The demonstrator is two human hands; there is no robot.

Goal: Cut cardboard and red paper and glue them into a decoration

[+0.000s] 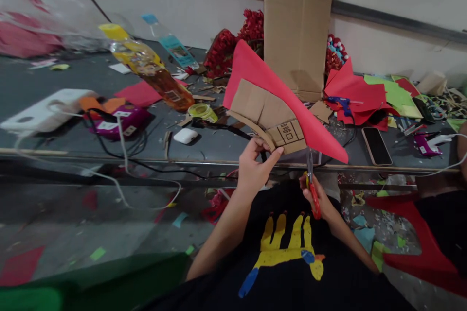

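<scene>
Holding scissors (315, 204) in the right hand (323, 198), with a closed grip on the handles. Pinching cardboard (273, 112), overlaid on red paper (265, 75), in the left hand (253, 170). Seemingly trimming; calling for steady support. Held above the counter (226, 151)'s front edge, slanting lengthwise from far left to near-right tip.

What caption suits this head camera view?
Left hand holding cardboard against red paper, right hand holding scissors at the paper's edge.

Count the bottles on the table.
2: the yellow-capped bottle, left of the held cardboard, and the blue-capped bottle, just behind the first. Others may be hidden.
</scene>
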